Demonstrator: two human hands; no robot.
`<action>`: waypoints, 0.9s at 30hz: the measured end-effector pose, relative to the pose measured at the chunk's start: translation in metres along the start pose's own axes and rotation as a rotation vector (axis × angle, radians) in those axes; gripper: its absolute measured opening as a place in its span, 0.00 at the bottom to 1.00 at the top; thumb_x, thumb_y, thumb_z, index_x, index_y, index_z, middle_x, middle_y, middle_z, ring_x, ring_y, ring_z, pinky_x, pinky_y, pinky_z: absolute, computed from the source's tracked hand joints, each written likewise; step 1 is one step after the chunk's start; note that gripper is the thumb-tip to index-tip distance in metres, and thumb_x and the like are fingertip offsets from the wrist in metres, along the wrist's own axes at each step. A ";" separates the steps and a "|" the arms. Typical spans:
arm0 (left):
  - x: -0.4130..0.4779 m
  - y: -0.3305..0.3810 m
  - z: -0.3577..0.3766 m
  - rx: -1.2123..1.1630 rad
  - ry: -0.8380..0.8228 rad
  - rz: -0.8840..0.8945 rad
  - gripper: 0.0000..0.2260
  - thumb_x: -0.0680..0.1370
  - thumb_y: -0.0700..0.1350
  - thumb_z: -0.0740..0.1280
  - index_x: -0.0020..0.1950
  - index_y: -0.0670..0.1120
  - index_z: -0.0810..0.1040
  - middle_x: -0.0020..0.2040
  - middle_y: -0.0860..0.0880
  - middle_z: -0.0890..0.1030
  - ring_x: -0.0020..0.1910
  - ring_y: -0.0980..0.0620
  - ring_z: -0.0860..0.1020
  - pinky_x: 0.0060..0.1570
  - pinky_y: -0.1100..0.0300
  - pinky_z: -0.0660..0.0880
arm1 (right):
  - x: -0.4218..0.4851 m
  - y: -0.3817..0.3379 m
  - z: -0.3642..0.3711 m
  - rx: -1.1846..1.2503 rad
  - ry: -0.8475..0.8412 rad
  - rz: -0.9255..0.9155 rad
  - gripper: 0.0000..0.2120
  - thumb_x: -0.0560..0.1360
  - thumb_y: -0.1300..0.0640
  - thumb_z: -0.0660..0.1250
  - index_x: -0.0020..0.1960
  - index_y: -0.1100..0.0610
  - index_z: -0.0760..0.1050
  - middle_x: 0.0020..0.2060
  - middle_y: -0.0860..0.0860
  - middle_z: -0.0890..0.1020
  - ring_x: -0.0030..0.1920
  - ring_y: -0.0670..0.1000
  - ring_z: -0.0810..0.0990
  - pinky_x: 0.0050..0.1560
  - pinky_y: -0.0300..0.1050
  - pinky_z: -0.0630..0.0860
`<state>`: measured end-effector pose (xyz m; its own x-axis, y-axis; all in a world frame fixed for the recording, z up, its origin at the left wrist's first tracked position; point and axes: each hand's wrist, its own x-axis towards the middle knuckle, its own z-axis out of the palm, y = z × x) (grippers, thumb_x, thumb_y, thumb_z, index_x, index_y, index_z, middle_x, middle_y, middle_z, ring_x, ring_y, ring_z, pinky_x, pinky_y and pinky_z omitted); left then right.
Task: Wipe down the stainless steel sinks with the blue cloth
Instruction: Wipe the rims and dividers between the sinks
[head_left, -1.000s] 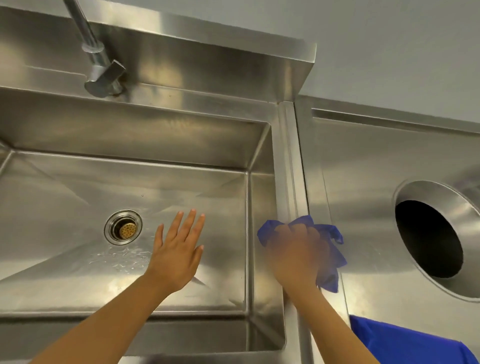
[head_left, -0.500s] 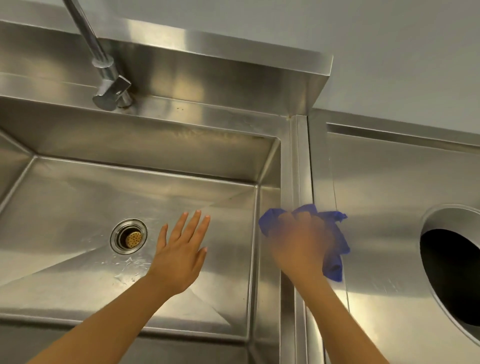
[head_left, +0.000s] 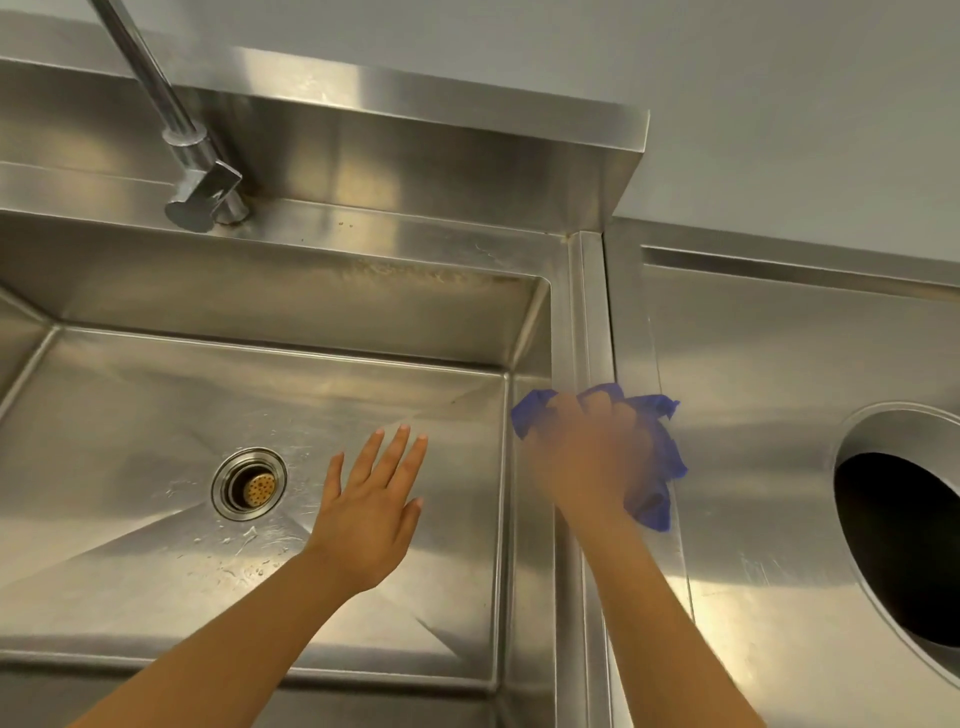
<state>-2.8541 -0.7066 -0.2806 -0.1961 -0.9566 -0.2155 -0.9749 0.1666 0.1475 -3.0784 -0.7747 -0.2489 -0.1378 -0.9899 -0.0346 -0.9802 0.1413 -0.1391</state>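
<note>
A deep stainless steel sink (head_left: 156, 415) fills the left of the view, with a round drain (head_left: 249, 483) in its floor. My right hand (head_left: 587, 457), blurred by motion, presses the crumpled blue cloth (head_left: 660, 467) onto the sink's right rim (head_left: 582, 332) and the edge of the neighbouring steel counter. The cloth sticks out from under the fingers at the left, top and right. My left hand (head_left: 374, 504) hovers over the basin with straight, spread fingers and holds nothing.
A chrome faucet (head_left: 202, 192) rises from the back ledge at upper left. The steel counter (head_left: 779, 364) on the right has a round dark opening (head_left: 898, 545). Water drops lie on the basin floor near the drain.
The view has drifted, so the sink sits lower and further right in frame. My right hand keeps rubbing the cloth on the rim, slightly further back. My left hand stays spread over the basin.
</note>
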 end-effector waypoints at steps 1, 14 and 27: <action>-0.003 -0.002 0.003 0.010 -0.011 -0.008 0.27 0.82 0.58 0.42 0.76 0.47 0.61 0.73 0.44 0.69 0.69 0.39 0.68 0.61 0.40 0.61 | -0.010 0.001 0.005 -0.001 0.071 -0.010 0.17 0.70 0.44 0.65 0.56 0.51 0.76 0.54 0.54 0.76 0.58 0.60 0.70 0.59 0.61 0.63; -0.006 -0.015 -0.004 -0.011 -0.016 -0.083 0.27 0.83 0.58 0.41 0.74 0.47 0.64 0.70 0.44 0.72 0.67 0.39 0.72 0.59 0.39 0.66 | 0.068 -0.009 -0.006 0.015 -0.028 -0.053 0.21 0.74 0.43 0.64 0.64 0.49 0.71 0.64 0.54 0.70 0.66 0.59 0.63 0.66 0.61 0.57; -0.003 -0.005 0.001 0.028 -0.052 -0.045 0.25 0.81 0.57 0.47 0.75 0.48 0.61 0.72 0.45 0.70 0.69 0.41 0.68 0.60 0.39 0.64 | 0.077 -0.008 0.000 0.048 0.024 -0.085 0.25 0.72 0.43 0.66 0.67 0.47 0.67 0.67 0.54 0.66 0.68 0.58 0.62 0.67 0.60 0.55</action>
<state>-2.8488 -0.7044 -0.2820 -0.1566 -0.9498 -0.2710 -0.9853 0.1312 0.1095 -3.0809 -0.8520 -0.2506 -0.0581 -0.9983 0.0033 -0.9806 0.0564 -0.1875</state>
